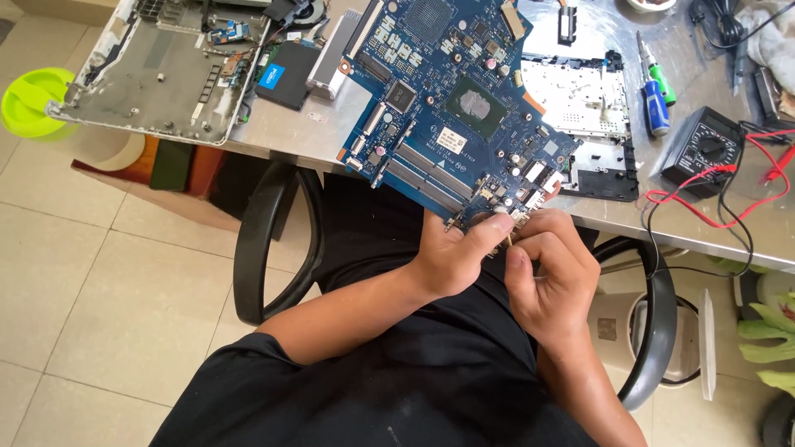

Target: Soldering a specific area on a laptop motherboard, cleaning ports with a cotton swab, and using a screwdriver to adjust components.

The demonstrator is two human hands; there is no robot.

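Head view showed one blue motherboard (451, 103) and two screwdrivers (656, 87) beside it. The left hand (455, 252) gripped the motherboard's near edge; the right hand (551, 277) pinched a thin tool (507, 240) against that edge.

Person seen from above, seated. Black short-sleeved shirt (397, 389), plain, no print visible; cloth looks slightly faded, with faint pale specks and smudges across the front. Sleeve hem of the left arm ends above the elbow, at the lower left of the view. Dark trousers or shorts (373, 240) cover the lap, same black tone as the shirt; the boundary between the two garments is hard to tell. Both forearms bare from elbow to wrist. Left hand (455, 252) and right hand (551, 277) bare: no gloves, no watch, no rings or wristbands visible. Fingernails short.
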